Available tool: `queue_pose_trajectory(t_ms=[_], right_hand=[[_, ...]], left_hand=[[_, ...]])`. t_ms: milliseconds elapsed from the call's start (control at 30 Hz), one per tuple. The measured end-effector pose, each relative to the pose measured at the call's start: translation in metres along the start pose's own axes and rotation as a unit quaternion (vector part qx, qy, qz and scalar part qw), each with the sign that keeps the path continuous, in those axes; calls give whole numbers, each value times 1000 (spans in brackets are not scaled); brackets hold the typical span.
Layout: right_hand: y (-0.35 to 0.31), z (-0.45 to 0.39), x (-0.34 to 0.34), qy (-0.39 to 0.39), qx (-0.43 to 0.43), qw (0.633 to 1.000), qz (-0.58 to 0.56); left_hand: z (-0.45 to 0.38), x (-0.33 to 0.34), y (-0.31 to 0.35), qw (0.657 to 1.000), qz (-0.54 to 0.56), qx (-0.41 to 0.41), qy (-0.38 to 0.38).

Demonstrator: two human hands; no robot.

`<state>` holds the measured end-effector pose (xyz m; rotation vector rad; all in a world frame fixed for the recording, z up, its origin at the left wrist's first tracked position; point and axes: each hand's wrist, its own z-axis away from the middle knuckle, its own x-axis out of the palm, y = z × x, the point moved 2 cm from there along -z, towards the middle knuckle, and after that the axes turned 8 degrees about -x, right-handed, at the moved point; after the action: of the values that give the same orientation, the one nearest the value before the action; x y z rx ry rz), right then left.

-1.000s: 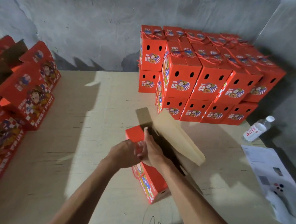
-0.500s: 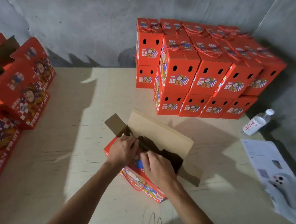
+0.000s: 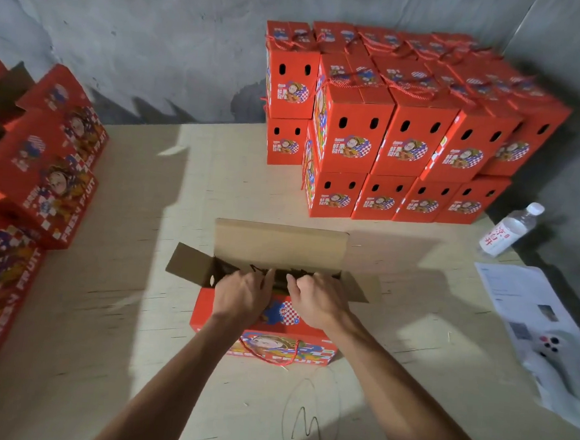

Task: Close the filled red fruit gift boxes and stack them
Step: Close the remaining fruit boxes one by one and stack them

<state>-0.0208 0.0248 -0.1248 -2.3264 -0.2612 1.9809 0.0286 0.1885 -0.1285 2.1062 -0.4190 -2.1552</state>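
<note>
Risk at this moment came mostly from the three cardboard flaps that stood open on the red gift box in the middle of the wooden table: the far flap stood upright and the two side flaps leaned outward, so if the near flap were pressed down first, the others could be caught in the wrong order and the lid would not lie flat. The red cord handle hung down the front face, and it could be trapped under a flap or under the next box in a stack. The left hand and the right hand rested side by side on the near top edge, with fingers curled over it into the opening; they seemed to grip the near flap or the edge, but the exact hold could not be seen. The contents were only a dark shape, so I could not tell what fruit was inside. The finished stack stood against the wall, well apart from the box, and more red boxes at the left were cut by the frame edge and blurred.
</note>
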Motion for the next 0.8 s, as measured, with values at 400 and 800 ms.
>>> queue_pose_trajectory(t_ms=[400, 800], right_hand=[[2, 4, -2, -80, 61, 995, -30], [10, -2, 12, -88, 68, 992, -57]], left_hand=[[-28, 4, 1, 950, -106, 151, -254], [-2, 6, 1, 996, -13, 79, -36]])
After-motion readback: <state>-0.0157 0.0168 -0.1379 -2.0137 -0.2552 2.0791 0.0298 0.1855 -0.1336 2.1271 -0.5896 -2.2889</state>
